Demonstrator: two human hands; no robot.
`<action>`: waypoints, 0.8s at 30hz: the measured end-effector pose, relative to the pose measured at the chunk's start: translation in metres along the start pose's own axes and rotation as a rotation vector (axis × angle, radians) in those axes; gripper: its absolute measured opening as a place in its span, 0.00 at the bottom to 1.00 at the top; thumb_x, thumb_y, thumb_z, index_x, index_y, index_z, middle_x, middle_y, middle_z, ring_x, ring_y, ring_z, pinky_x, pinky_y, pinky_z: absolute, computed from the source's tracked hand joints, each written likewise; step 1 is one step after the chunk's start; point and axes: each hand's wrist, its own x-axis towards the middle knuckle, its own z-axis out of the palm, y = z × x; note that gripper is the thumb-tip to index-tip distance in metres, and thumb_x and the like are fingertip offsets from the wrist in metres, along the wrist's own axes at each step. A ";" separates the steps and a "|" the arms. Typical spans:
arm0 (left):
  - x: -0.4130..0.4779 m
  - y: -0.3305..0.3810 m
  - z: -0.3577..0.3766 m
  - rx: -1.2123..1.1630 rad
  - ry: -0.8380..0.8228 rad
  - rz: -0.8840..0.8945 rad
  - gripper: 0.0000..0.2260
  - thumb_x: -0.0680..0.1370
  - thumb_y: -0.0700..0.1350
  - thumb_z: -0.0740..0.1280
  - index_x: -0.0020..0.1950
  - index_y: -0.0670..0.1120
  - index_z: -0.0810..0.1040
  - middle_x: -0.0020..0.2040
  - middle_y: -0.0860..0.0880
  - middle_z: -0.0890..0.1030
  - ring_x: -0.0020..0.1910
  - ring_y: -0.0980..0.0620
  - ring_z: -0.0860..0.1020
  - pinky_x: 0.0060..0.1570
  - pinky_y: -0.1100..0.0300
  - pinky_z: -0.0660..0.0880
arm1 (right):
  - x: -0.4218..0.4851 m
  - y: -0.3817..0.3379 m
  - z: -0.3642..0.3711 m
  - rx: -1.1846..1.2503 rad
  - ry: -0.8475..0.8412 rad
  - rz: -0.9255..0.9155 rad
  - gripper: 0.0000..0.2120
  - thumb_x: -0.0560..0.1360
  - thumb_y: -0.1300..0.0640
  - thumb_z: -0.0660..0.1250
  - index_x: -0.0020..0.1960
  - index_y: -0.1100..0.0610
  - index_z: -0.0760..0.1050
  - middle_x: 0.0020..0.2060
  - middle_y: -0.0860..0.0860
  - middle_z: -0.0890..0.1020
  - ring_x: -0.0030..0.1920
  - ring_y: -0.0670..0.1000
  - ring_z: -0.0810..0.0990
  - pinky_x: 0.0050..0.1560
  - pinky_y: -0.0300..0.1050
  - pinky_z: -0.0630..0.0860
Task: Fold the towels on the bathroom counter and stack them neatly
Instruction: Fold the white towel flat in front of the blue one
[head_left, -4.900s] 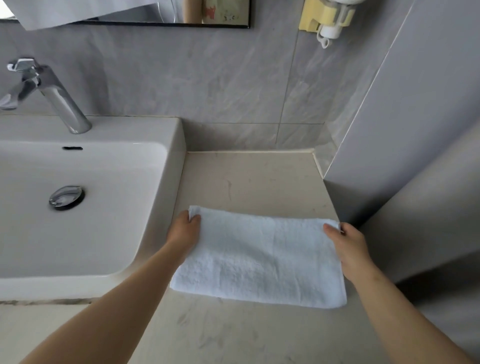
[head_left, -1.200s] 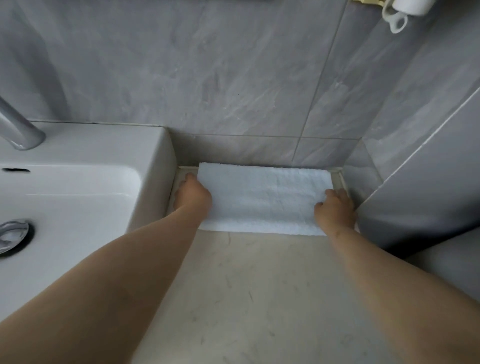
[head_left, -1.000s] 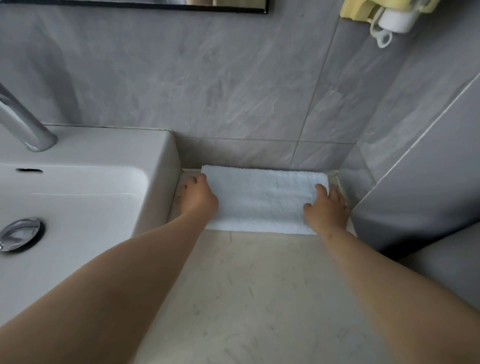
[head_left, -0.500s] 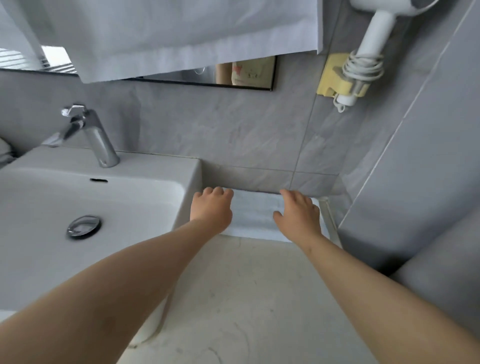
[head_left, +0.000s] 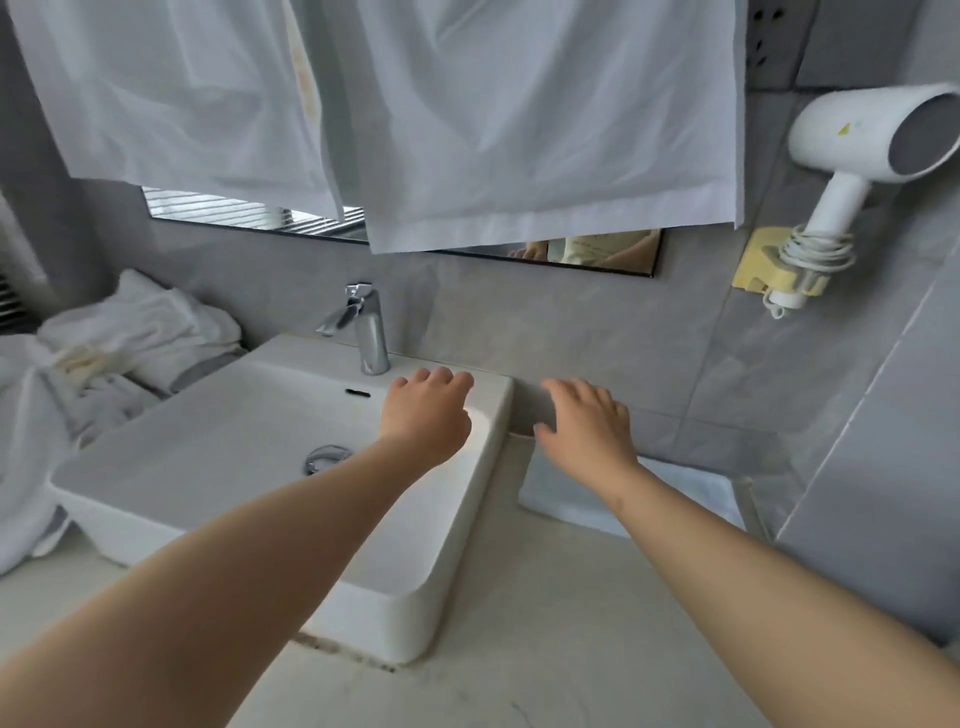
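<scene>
A folded white towel (head_left: 675, 493) lies flat on the beige counter (head_left: 519, 623) against the back wall, right of the sink. My right hand (head_left: 587, 426) hovers above its left end, fingers spread and holding nothing. My left hand (head_left: 426, 410) is over the sink's right rear corner, fingers loosely curled and empty. A heap of crumpled white towels (head_left: 119, 353) sits on the counter left of the sink.
The white basin (head_left: 467, 519) with a chrome tap (head_left: 363, 327) fills the middle. White cloths (head_left: 467, 119) hang over the mirror. A white hair dryer (head_left: 872, 140) hangs on the wall at right. A grey wall panel (head_left: 883, 467) closes off the right side.
Both hands have let go of the folded towel at the back wall and moved up and left. The view has swung left, bringing the crumpled towel heap into sight.
</scene>
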 end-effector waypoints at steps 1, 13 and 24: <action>-0.003 -0.012 -0.005 0.004 0.011 -0.025 0.16 0.77 0.45 0.59 0.65 0.50 0.69 0.63 0.50 0.74 0.62 0.46 0.70 0.57 0.55 0.65 | 0.003 -0.013 0.000 0.009 -0.002 -0.021 0.22 0.76 0.51 0.60 0.70 0.52 0.63 0.67 0.52 0.68 0.67 0.57 0.65 0.64 0.48 0.61; -0.063 -0.196 -0.046 0.070 0.072 -0.186 0.15 0.78 0.45 0.58 0.66 0.50 0.69 0.62 0.50 0.75 0.61 0.46 0.71 0.57 0.55 0.66 | 0.022 -0.210 0.029 0.110 -0.023 -0.247 0.22 0.76 0.52 0.60 0.70 0.51 0.64 0.68 0.50 0.68 0.67 0.55 0.65 0.63 0.47 0.61; -0.122 -0.365 -0.064 0.050 0.015 -0.316 0.18 0.79 0.46 0.58 0.69 0.51 0.68 0.65 0.49 0.73 0.64 0.46 0.70 0.60 0.54 0.66 | 0.024 -0.391 0.080 0.150 -0.146 -0.342 0.22 0.77 0.50 0.59 0.70 0.52 0.63 0.69 0.51 0.67 0.67 0.56 0.65 0.63 0.48 0.62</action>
